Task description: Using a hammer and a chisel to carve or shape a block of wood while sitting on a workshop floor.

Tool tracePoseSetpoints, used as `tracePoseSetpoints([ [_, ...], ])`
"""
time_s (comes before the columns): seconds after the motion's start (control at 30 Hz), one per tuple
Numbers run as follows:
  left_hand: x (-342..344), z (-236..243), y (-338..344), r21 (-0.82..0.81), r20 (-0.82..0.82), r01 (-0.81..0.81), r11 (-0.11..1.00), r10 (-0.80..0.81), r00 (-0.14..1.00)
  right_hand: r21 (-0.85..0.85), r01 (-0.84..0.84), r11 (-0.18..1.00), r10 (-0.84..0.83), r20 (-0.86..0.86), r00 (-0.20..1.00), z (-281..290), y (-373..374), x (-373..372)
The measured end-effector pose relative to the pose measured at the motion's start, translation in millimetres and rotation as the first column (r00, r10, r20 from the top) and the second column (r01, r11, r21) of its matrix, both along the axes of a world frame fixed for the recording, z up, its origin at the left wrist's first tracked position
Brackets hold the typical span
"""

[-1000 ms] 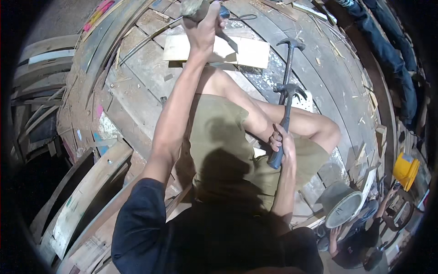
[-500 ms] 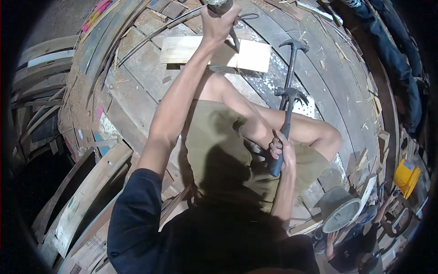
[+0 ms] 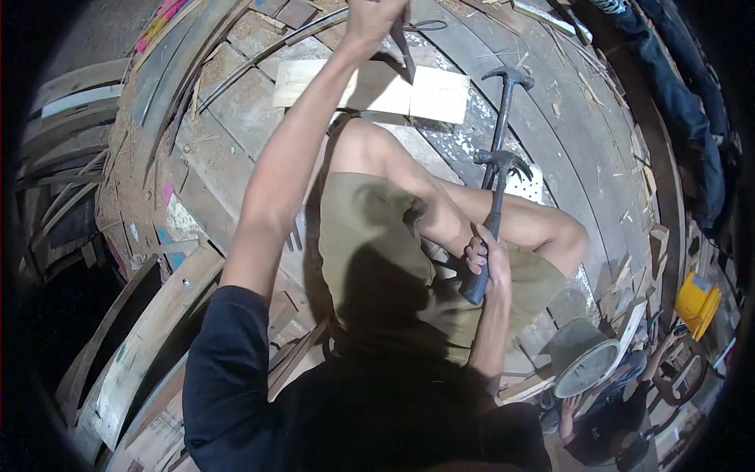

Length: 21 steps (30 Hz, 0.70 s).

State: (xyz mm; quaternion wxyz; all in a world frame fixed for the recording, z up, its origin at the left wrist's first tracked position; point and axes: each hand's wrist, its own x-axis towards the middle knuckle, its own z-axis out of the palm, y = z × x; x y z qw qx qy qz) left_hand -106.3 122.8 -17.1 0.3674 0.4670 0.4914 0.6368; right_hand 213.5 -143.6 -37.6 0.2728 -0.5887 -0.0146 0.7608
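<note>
- Gripping a narrow dark tool [image 3: 406, 55], the left hand [image 3: 373, 25] is at the upper edge, which cuts off part of it; the fingers that show wrap the tool, and I cannot tell how the hidden ones lie.
- The tool slants down to a line across the pale board [image 3: 381, 91]; whether its tip touches the wood, I cannot tell.
- The board lies crosswise in front of the bent bare knee [image 3: 360, 145], partly hidden by the left forearm.
- Curled close together, the fingers of the right hand [image 3: 495, 261] hold the grip of a claw hammer [image 3: 498, 203] over the olive shorts [image 3: 366, 224].
- Its head, away from the body, overlaps the handle of a second hammer [image 3: 504, 110].
- Beside its claw shows a white piece with small holes [image 3: 530, 186].
- Wood slivers dot the plank floor [image 3: 586, 185]; a grey bucket [image 3: 568, 346] is near a co-worker's hand [image 3: 568, 407].
</note>
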Motion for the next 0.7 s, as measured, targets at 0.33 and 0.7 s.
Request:
tracePoseSetpoints([
  [0.33, -42.9, -33.0, 15.6, -0.267, 0.070, -0.080, 0.960, 0.102, 0.992, -0.008, -0.019, 1.000, 0.019, -0.023, 1.000, 0.5, 0.5, 3.8],
  [0.7, -2.4, -4.2, -11.9, -0.041, -0.169, -0.237, 0.971, 0.227, 0.959, 0.000, -0.003, 1.000, 0.003, -0.010, 1.000, -3.3, -1.3, 6.1],
])
